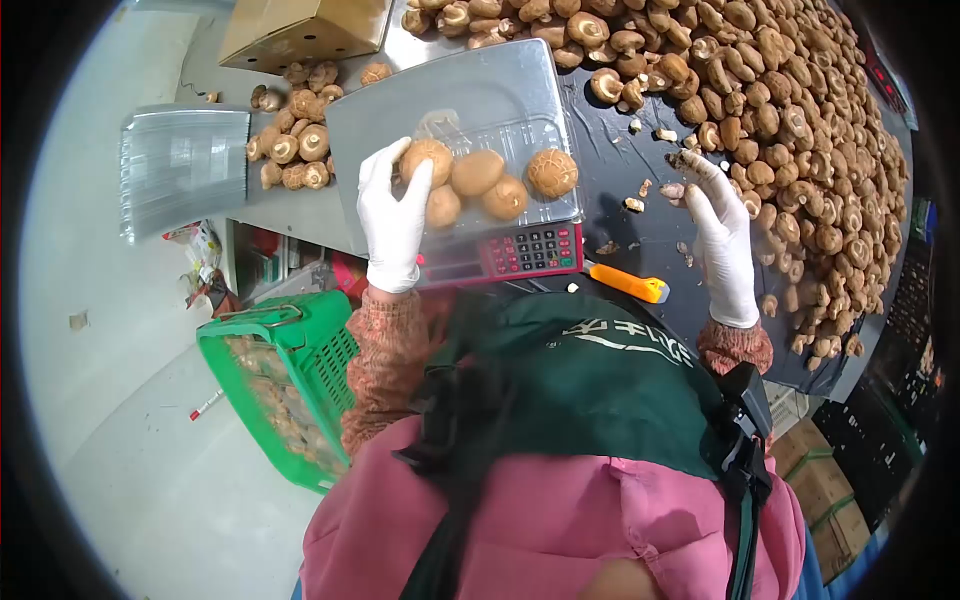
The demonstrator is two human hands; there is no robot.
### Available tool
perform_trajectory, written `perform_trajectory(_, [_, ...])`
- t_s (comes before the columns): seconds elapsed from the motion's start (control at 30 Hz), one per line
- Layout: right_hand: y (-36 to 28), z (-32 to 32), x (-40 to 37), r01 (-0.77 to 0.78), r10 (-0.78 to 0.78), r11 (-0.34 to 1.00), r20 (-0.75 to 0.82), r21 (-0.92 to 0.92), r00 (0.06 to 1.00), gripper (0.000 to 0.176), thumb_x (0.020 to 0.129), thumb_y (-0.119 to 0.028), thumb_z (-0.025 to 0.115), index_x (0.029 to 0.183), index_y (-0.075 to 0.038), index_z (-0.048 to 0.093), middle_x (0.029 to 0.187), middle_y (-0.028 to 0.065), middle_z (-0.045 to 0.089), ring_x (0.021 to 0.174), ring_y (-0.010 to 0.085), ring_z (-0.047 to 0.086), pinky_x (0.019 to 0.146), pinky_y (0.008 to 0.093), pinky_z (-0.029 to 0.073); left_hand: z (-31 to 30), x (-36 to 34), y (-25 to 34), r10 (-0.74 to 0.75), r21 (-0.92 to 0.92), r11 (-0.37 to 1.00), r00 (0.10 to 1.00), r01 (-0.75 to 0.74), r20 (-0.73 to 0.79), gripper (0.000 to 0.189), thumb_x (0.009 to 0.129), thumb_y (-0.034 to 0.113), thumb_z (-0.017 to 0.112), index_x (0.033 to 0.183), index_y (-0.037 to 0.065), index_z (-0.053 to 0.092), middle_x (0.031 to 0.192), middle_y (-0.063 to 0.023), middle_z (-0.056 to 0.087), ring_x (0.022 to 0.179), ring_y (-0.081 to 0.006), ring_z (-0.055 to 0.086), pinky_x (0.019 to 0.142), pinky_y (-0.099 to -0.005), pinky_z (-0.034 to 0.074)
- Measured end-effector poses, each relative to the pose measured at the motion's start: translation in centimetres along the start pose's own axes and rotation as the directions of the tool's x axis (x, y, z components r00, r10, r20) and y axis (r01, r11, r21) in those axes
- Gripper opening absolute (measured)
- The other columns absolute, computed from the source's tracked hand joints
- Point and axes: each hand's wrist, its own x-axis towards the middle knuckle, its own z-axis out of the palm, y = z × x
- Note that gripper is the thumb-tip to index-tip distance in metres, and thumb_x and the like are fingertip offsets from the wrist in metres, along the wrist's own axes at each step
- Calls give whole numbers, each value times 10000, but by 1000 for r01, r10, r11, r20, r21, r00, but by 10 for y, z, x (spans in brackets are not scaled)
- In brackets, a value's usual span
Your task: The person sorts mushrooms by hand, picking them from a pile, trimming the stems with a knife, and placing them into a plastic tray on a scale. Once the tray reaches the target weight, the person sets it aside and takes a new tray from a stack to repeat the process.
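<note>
My left hand (393,215), in a white glove, has thumb and fingers closed around a brown mushroom (427,161). That mushroom is at the left end of a clear plastic tray (520,133), where several other mushrooms (504,198) lie. Under the tray is the steel plate of a weighing scale (375,105) with a red keypad panel. To the right, my gloved right hand (725,240) hovers over the dark table, thumb and fingers apart, fingertips soiled. Nearest to it are small stem scraps (634,205) and the edge of a big mushroom heap (780,120).
An orange-yellow utility knife (628,283) lies in front of the scale. Left of the scale are a smaller mushroom pile (300,130) and stacked clear trays (185,170). A cardboard box (300,35) stands behind. A green basket (275,315) holding packed mushrooms is at lower left.
</note>
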Motion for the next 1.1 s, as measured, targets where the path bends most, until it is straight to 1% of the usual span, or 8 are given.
perform_trajectory(0.17, [6, -2, 4, 19, -21, 997, -18, -79, 1000, 400, 996, -141, 598, 1359, 19, 545, 1304, 65, 611, 1103, 112, 597, 1000, 278, 449, -5, -5, 7, 59, 40, 998, 997, -57, -53, 388, 867, 135, 750, 1215, 2, 638, 1177, -142, 644, 1087, -274, 614, 951, -377, 490])
perform_trajectory(0.3, [13, 1, 4, 2, -3, 996, -9, -87, 1000, 380, 991, -127, 599, 1345, 6, 565, 1228, 34, 637, 1078, 86, 581, 980, 260, 453, -13, -12, 26, 307, 252, 922, 952, -295, -7, 387, 839, 83, 754, 1209, 42, 651, 1255, -138, 617, 1157, -304, 576, 1001, -393, 462])
perform_trajectory(0.43, [16, 8, 5, 13, -12, 993, 7, -114, 1000, 358, 977, -115, 589, 1311, 15, 589, 1128, 61, 676, 1006, 92, 619, 904, 248, 496, -3, -18, 70, 459, 353, 740, 813, -573, 358, 384, 794, 204, 781, 1162, 145, 688, 1485, -146, 469, 1398, -382, 390, 1179, -536, 234])
perform_trajectory(0.53, [15, 10, 4, 63, -66, 970, -5, -233, 998, 354, 965, -122, 592, 1299, -2, 605, 1131, 98, 690, 998, 119, 649, 885, 272, 517, 12, -16, 58, 381, 364, 728, 784, -582, 491, 412, 762, 276, 790, 1152, 185, 691, 1564, -133, 382, 1472, -425, 253, 1194, -621, 82])
perform_trajectory(0.67, [15, 3, -1, 89, -96, 973, -21, -215, 995, 356, 968, -126, 591, 1305, -13, 599, 1130, 86, 688, 989, 113, 645, 896, 271, 512, 13, -7, 54, 468, 360, 652, 728, -667, 501, 557, 765, 333, 780, 1288, 200, 640, 1569, -133, 375, 1480, -425, 245, 1171, -675, 73])
perform_trajectory(0.93, [16, 3, -17, 117, -120, 969, -1, -218, 993, 352, 937, -151, 617, 1263, -19, 612, 1153, 123, 673, 1007, 180, 653, 896, 313, 516, 16, -7, 58, 403, 401, 647, 738, -648, 541, 556, 724, 344, 812, 1210, 139, 635, 1528, -151, 428, 1466, -419, 282, 1177, -660, 91])
perform_trajectory(1.03, [8, 1, -23, 152, -147, 963, 39, -225, 988, 346, 947, -161, 598, 1257, -9, 610, 1181, 139, 672, 1026, 191, 665, 908, 325, 521, 15, -8, 66, 509, 323, 708, 770, -628, 384, 618, 665, 284, 879, 1196, 133, 601, 1493, -156, 466, 1434, -414, 342, 1179, -642, 115])
perform_trajectory(1.1, [-3, 2, -31, -29, 20, 998, 158, 54, 987, 438, 960, -206, 591, 1351, -13, 545, 1195, 147, 673, 996, 175, 670, 867, 314, 539, 16, -14, 89, 582, 210, 719, 739, -663, 340, 689, 636, 304, 907, 1218, 143, 578, 1476, -169, 476, 1422, -411, 361, 1183, -617, 146])
